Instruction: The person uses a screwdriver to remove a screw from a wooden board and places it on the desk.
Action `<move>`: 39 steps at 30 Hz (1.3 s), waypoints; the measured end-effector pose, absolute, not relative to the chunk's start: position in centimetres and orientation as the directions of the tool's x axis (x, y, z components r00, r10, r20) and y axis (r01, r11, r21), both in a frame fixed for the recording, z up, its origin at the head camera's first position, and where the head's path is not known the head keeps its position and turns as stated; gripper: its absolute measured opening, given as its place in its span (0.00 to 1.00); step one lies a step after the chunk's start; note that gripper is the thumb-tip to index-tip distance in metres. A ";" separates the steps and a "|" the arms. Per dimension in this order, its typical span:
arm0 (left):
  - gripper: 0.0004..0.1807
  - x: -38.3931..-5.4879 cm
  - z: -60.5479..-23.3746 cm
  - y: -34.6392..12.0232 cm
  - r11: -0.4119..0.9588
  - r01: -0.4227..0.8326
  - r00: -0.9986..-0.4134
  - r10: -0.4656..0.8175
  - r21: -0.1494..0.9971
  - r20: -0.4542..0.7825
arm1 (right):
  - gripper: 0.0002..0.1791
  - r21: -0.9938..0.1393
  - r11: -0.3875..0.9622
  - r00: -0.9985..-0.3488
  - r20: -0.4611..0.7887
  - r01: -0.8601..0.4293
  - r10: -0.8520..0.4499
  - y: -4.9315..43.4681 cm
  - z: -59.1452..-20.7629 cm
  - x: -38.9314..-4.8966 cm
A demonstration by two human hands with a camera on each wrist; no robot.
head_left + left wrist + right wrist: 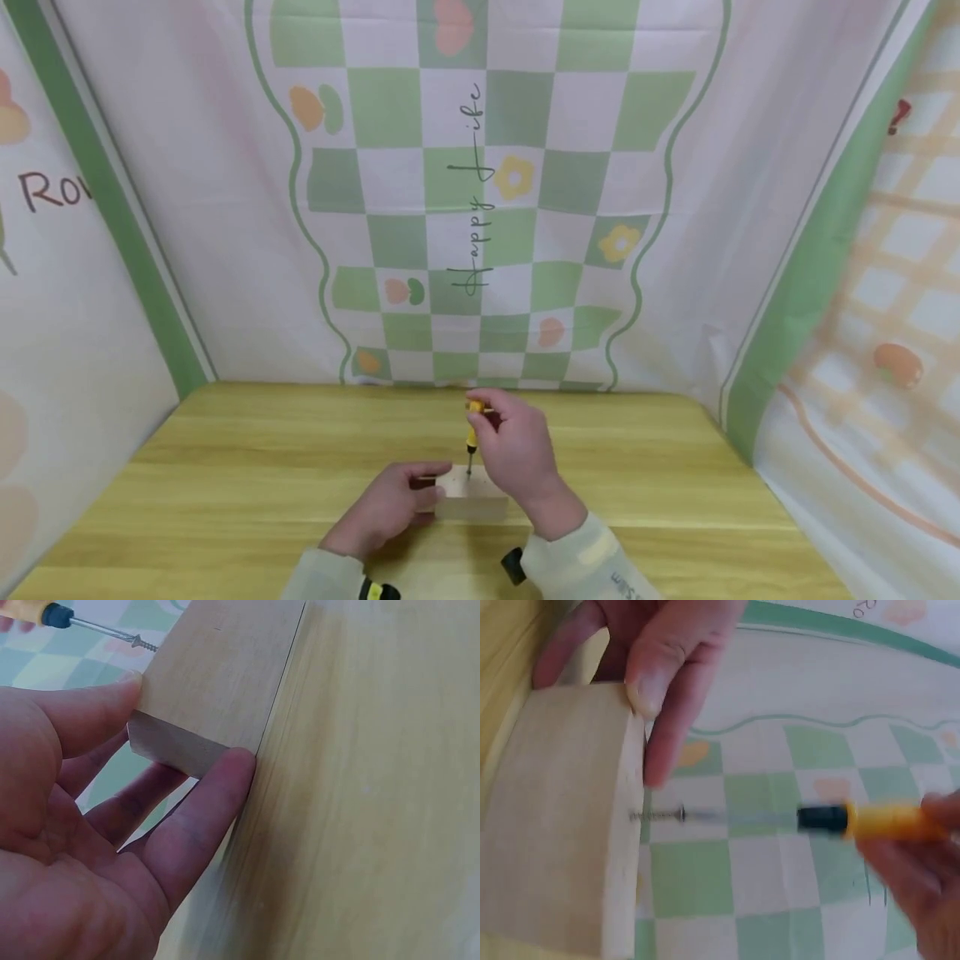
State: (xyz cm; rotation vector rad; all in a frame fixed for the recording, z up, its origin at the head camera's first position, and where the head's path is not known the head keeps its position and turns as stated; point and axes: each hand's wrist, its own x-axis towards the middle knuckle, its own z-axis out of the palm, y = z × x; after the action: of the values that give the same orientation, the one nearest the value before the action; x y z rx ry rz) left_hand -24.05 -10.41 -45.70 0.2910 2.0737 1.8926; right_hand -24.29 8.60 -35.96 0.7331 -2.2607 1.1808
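A pale wooden block point(474, 507) lies on the table in the head view. At its left end my left hand point(385, 505) grips it, thumb and fingers spread around the end face, as the left wrist view of the block point(217, 667) shows. My right hand point(521, 446) holds a yellow-handled screwdriver point(472, 437) upright above the block. The screwdriver's metal shaft meets the head of a screw point(664, 815), which stands partly out of the block's top face. Small dark dots mark that top face. In the right wrist view the screwdriver's handle point(889, 822) is blurred.
The wood-grained table point(247, 450) spreads out on both sides of the hands. Behind it hangs a green-and-white checked cloth point(450, 179) with lettering, and printed cloths close off the left and right sides. Black straps show at both wrists.
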 end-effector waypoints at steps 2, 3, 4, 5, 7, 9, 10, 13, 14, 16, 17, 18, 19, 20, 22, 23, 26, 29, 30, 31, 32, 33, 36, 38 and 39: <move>0.21 -24.0 -45.6 -10.4 0.093 -0.065 -0.927 0.362 0.994 -0.095 | 0.10 -0.638 0.427 -0.766 0.564 -0.641 -0.307 8.9 -35.6 -24.4; 0.21 -24.0 -45.5 -10.4 0.091 -0.066 -0.926 0.365 0.994 -0.094 | 0.11 -0.662 0.405 -0.776 0.534 -0.631 -0.335 9.0 -35.5 -24.5; 0.21 -24.0 -45.5 -10.4 0.091 -0.065 -0.926 0.366 0.994 -0.094 | 0.11 -0.689 0.388 -0.789 0.502 -0.612 -0.354 9.1 -35.4 -24.5; 0.21 -24.0 -45.5 -10.5 0.095 -0.060 -0.925 0.368 0.994 -0.091 | 0.11 -0.712 0.377 -0.802 0.479 -0.593 -0.356 9.2 -35.4 -24.6; 0.21 -24.0 -45.5 -10.5 0.109 -0.052 -0.926 0.366 0.993 -0.089 | 0.11 -0.719 0.401 -0.823 0.475 -0.567 -0.312 9.2 -35.5 -24.5; 0.20 -24.0 -45.5 -10.5 0.125 -0.047 -0.928 0.363 0.991 -0.090 | 0.11 -0.688 0.446 -0.818 0.518 -0.573 -0.250 9.1 -35.7 -24.4; 0.20 -24.0 -45.5 -10.5 0.131 -0.045 -0.929 0.360 0.990 -0.089 | 0.11 -0.663 0.471 -0.806 0.549 -0.582 -0.223 9.0 -35.8 -24.3; 0.19 -24.1 -45.6 -10.5 0.140 -0.044 -0.931 0.354 0.989 -0.091 | 0.12 -0.565 0.528 -0.734 0.655 -0.634 -0.180 8.7 -36.1 -24.3; 0.19 -24.1 -45.6 -10.5 0.141 -0.043 -0.931 0.354 0.989 -0.091 | 0.11 -0.543 0.532 -0.713 0.677 -0.650 -0.182 8.6 -36.2 -24.3; 0.19 -24.1 -45.6 -10.5 0.139 -0.041 -0.931 0.354 0.989 -0.089 | 0.11 -0.524 0.512 -0.691 0.692 -0.681 -0.211 8.6 -36.2 -24.4; 0.19 -24.1 -45.6 -10.5 0.138 -0.040 -0.931 0.355 0.990 -0.087 | 0.11 -0.527 0.492 -0.689 0.685 -0.693 -0.236 8.7 -36.1 -24.5; 0.19 -24.1 -45.6 -10.5 0.136 -0.037 -0.930 0.358 0.990 -0.084 | 0.12 -0.536 0.468 -0.691 0.672 -0.703 -0.268 8.7 -36.1 -24.6; 0.19 -24.1 -45.6 -10.5 0.133 -0.036 -0.929 0.361 0.990 -0.082 | 0.12 -0.556 0.442 -0.700 0.647 -0.704 -0.301 8.9 -36.0 -24.8; 0.20 -24.1 -45.6 -10.5 0.131 -0.033 -0.929 0.363 0.991 -0.079 | 0.13 -0.587 0.416 -0.717 0.613 -0.694 -0.331 9.0 -35.9 -24.9; 0.20 -24.1 -45.6 -10.6 0.126 -0.035 -0.927 0.367 0.991 -0.079 | 0.13 -0.637 0.384 -0.743 0.555 -0.669 -0.374 9.3 -35.8 -25.1; 0.20 -24.1 -45.7 -10.6 0.125 -0.033 -0.926 0.369 0.992 -0.077 | 0.13 -0.650 0.386 -0.755 0.535 -0.655 -0.380 9.4 -35.8 -25.1; 0.20 -24.0 -45.6 -10.6 0.128 -0.036 -0.925 0.371 0.991 -0.082 | 0.13 -0.653 0.420 -0.777 0.532 -0.630 -0.338 9.3 -35.9 -25.0; 0.20 -24.0 -45.6 -10.6 0.132 -0.039 -0.925 0.370 0.991 -0.086 | 0.13 -0.593 0.484 -0.753 0.605 -0.644 -0.261 9.0 -36.1 -24.7; 0.20 -24.1 -45.6 -10.6 0.131 -0.045 -0.925 0.369 0.990 -0.090 | 0.13 -0.579 0.496 -0.742 0.626 -0.648 -0.240 8.9 -36.1 -24.6; 0.20 -24.1 -45.6 -10.6 0.129 -0.049 -0.925 0.368 0.990 -0.094 | 0.12 -0.565 0.509 -0.734 0.642 -0.649 -0.223 8.8 -36.0 -24.5; 0.20 -24.1 -45.6 -10.5 0.128 -0.050 -0.925 0.367 0.990 -0.094 | 0.12 -0.549 0.524 -0.723 0.658 -0.651 -0.209 8.8 -36.0 -24.5; 0.21 -24.1 -45.7 -10.5 0.126 -0.051 -0.925 0.367 0.991 -0.094 | 0.12 -0.533 0.535 -0.712 0.671 -0.656 -0.204 8.8 -35.9 -24.4; 0.20 -24.2 -45.7 -10.6 0.131 -0.049 -0.926 0.365 0.990 -0.094 | 0.12 -0.531 0.531 -0.711 0.668 -0.661 -0.217 8.8 -35.7 -24.4; 0.20 -24.2 -45.7 -10.6 0.137 -0.044 -0.927 0.363 0.990 -0.092 | 0.13 -0.546 0.509 -0.721 0.647 -0.666 -0.248 9.0 -35.6 -24.5; 0.20 -24.2 -45.7 -10.6 0.141 -0.042 -0.928 0.362 0.989 -0.091 | 0.14 -0.563 0.489 -0.729 0.630 -0.666 -0.266 9.2 -35.6 -24.6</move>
State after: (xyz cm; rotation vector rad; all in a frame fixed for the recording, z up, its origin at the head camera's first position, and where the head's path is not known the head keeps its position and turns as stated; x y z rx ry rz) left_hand -24.17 -10.59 -45.70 0.3099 2.1155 1.8508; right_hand -24.62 9.15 -35.59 0.7698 -2.2730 1.1506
